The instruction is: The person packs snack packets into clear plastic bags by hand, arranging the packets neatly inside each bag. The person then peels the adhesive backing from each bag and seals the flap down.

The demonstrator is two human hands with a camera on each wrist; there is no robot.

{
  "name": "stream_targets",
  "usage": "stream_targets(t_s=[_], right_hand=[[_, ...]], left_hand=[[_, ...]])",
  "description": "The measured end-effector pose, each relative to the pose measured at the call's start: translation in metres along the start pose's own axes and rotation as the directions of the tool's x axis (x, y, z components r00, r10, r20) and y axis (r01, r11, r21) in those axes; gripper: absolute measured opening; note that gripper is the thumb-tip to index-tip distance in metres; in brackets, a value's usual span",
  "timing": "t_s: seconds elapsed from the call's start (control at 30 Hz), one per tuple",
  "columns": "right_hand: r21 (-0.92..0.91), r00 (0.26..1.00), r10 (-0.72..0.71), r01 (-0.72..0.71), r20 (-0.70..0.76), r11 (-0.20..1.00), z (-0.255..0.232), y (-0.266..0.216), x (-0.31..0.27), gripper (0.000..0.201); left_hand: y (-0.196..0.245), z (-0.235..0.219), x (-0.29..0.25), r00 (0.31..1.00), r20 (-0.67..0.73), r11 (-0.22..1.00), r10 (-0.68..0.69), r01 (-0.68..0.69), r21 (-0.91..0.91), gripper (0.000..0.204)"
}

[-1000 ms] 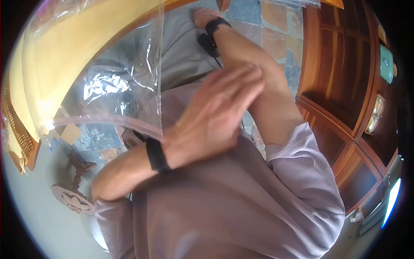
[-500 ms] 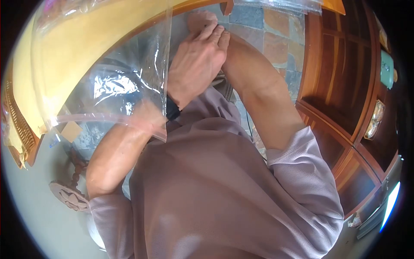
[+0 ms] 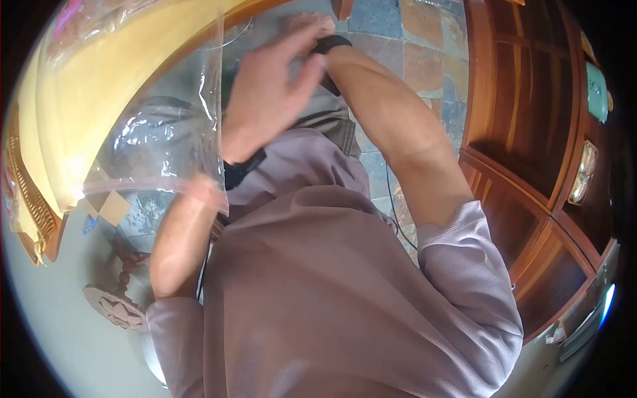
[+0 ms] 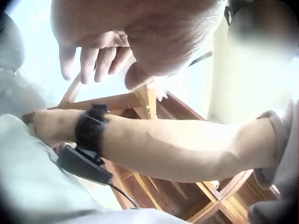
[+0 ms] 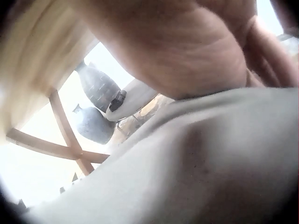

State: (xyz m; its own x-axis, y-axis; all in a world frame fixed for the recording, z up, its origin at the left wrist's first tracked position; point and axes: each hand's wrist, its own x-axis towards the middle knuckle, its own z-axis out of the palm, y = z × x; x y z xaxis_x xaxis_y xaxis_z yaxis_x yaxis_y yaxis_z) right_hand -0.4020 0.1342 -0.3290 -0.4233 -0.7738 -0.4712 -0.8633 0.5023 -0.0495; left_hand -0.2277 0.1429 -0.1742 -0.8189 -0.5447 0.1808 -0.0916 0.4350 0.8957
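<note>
1. The left hand (image 3: 269, 93) reaches toward the right wrist, fingers loose and thumb standing apart, gripping nothing; in the left wrist view a gap shows between it and the right forearm (image 4: 187, 149).
2. The right hand (image 4: 53, 125) appears to rest on pale cloth (image 5: 233, 140); whether its fingers curl or hold anything, I cannot tell.
3. The black wrist band (image 4: 92, 128) and its camera unit (image 4: 84, 164) sit just behind the right hand, near the left fingers. A stray brush of those fingers could knock the unit askew, because they reach so close.
4. The thin cable (image 4: 122, 193) trails slack from the unit; a sideways sweep by the left hand could hook it and tug the band.
5. The clear plastic bag (image 3: 152, 132) overlaps the left forearm in the head view. Raising that arm could catch the bag's lower edge and drag it along.
6. Ahead and to the left of the left hand lies the counter (image 3: 259, 9), yellow-topped with a curved wooden edge; the bag hangs past that edge.
7. Slate tiles (image 3: 424, 26) spread beyond the right hand, with a wooden cabinet (image 3: 524, 119) to its right. A carved stand (image 3: 116, 306) is left of the left forearm, and 2 vase-like shapes (image 5: 98, 86) appear past the right palm.
</note>
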Motion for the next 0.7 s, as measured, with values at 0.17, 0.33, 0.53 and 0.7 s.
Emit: stream_targets(t_s=[0.17, 0.33, 0.53, 0.7], right_hand=[[-0.042, 1.0, 0.011, -0.011, -0.001, 0.999, -0.025, -0.001, -0.027, 0.034], [0.041, 0.998, 0.053, -0.054, 0.021, 0.998, -0.028, 0.016, -0.026, 0.034], [0.038, 0.998, 0.056, -0.055, -0.025, 0.998, -0.038, 0.029, -0.028, 0.035], [0.019, 0.999, 0.006, -0.005, -0.054, 1.0, -0.037, 0.021, -0.037, 0.034]], left_hand=[[0.118, 0.037, -0.018, 0.954, 0.264, 0.962, 0.139, -0.068, -0.264, 0.054], [0.166, 0.047, -0.037, 0.901, 0.12, 0.711, 0.417, -0.242, -0.66, 0.054], [0.027, 0.028, 0.016, 0.988, 0.142, 0.859, 0.062, -0.126, 0.496, 0.069], [0.066, 0.058, 0.008, 0.96, 0.203, 0.976, 0.192, -0.208, 0.062, 0.073]])
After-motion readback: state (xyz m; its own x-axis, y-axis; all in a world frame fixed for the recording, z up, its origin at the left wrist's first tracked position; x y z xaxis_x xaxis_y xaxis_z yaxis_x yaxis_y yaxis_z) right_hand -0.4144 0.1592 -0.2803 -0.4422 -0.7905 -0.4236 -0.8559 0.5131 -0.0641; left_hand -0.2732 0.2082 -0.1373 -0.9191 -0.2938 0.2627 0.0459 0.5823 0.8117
